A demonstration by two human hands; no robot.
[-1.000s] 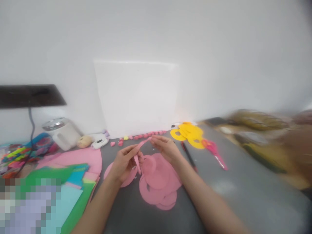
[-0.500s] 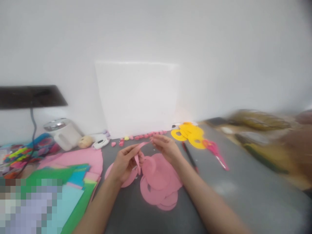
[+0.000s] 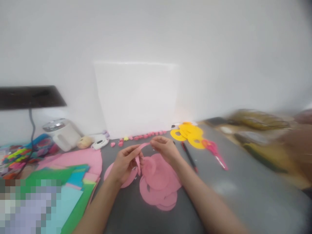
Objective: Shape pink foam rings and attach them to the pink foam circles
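Between left hand (image 3: 126, 162) and right hand (image 3: 165, 148) curves a pink strip (image 3: 145, 145).

I watch through a single camera worn on the person's head, looking forward and slightly down over the gray table (image 3: 224, 198). The left hand (image 3: 125, 164) and right hand (image 3: 167, 149) sit fairly near, low in my view; beyond them, the far wall (image 3: 231, 61) faces me, filling the upper half.

Blurred, but probably a craft workspace: flat multicoloured paper sheets (image 3: 73, 178) left of the fingers (image 3: 159, 140), long pink-handled scissors (image 3: 214, 150) right.
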